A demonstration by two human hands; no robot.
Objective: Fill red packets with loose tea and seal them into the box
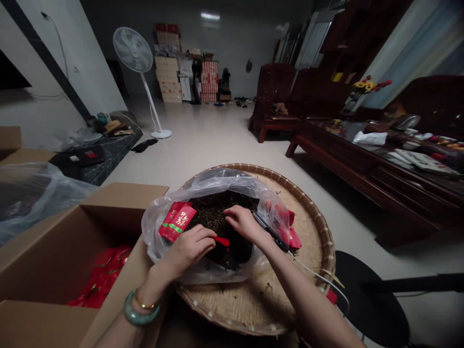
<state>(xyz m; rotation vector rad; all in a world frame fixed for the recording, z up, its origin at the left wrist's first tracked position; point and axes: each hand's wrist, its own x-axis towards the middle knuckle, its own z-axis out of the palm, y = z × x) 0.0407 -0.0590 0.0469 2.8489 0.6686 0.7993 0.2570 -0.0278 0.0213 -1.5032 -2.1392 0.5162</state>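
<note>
A large clear plastic bag lies open on a round woven bamboo tray, filled with dark loose leaves that look like tea. Over the bag's near left side, my left hand is closed on a small red packet, seen nearly edge-on. My right hand hovers at the leaves with its fingers drawn together; whatever is between the fingertips is too small to make out. Red packets with gold print and a green band rest on the bag's left side. Beside my right wrist lies a dark flat device with a white cable.
An open cardboard box holding several red packets stands at the left. More red packets and a small clear bag lie on the tray's right. Beyond are a white fan, a dark wooden table and a black round base.
</note>
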